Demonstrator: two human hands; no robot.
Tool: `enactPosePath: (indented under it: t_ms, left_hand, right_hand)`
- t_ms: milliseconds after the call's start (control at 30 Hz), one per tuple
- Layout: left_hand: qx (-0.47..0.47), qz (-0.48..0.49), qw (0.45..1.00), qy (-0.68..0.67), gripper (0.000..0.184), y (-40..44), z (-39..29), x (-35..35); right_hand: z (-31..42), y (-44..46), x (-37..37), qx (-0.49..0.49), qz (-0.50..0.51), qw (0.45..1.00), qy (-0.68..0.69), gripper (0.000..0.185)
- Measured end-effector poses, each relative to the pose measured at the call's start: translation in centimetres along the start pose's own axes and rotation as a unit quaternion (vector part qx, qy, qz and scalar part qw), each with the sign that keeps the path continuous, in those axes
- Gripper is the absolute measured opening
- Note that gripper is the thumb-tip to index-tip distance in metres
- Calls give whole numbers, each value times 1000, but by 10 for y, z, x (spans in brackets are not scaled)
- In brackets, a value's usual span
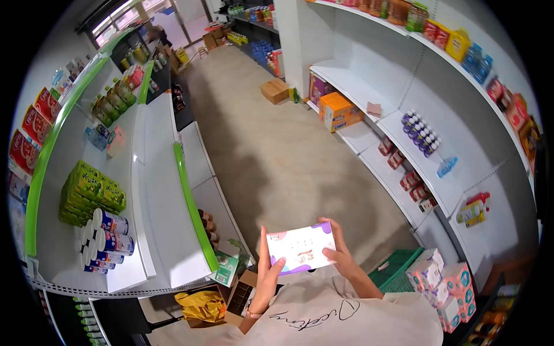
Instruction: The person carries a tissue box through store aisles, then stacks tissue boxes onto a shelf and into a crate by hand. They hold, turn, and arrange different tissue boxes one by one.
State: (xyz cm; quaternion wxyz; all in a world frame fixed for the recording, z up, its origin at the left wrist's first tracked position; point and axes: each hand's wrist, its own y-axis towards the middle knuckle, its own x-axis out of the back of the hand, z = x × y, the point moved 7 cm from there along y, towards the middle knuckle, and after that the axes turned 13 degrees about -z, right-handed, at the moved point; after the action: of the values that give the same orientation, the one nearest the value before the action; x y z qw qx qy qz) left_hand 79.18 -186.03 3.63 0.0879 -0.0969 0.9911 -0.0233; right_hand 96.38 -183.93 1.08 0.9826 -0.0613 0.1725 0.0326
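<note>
A white and purple carton (301, 247) with small printing on its face is held flat in front of my body. My left hand (270, 271) grips its left edge, thumb on top and fingers along the side. At the right edge my right hand (340, 249) holds it the same way, its thumb pressed on the face. The fingers beneath the carton are hidden. What is inside the carton cannot be seen.
To the left, shelves hold green packs (89, 193) and stacked cans (109, 242). On the right stand an orange box (337, 111) and rows of purple bottles (420, 132). A green basket (395, 271), tissue packs (441, 282) and a yellow bag (201, 305) are close by. A cardboard box (274, 91) sits on the aisle floor.
</note>
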Motion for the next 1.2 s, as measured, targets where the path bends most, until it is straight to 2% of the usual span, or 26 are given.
enactPosePath:
  t_ms: [67,267,433,500,633,767,867,1067,1200]
  left_hand:
    - [44,-34,998,-20,78,23,6,12]
    - [112,-97,984,-98,57,130,19,51]
    - [75,-137,984,-85,46,257,-18,87]
    - [52,-143,985,-79,46,304,-36,102]
    - [8,-144,988,-54,50,385,-59,133]
    - [22,-146,987,-61,55,441,-54,149]
    - [41,-143,983,-103,57,472,-44,160]
    - [85,-150,980,-101,57,552,-22,186]
    - [79,-180,976,-95,56,633,-20,203]
  right_hand:
    - [-7,29,-11,-47,32,998,15,76]
    - [-18,147,-63,-25,119,989,-82,70]
    - [-11,271,-128,-38,87,993,-71,68]
    - [-5,320,-155,-36,76,994,-70,68]
    - [-12,405,-195,36,95,992,-70,60]
    - [-25,458,-215,-36,52,997,-33,61]
    - [-40,490,-222,-55,37,998,18,62]
    - [-80,569,-240,-118,45,992,26,58]
    - [-80,652,-268,-106,73,991,-22,57]
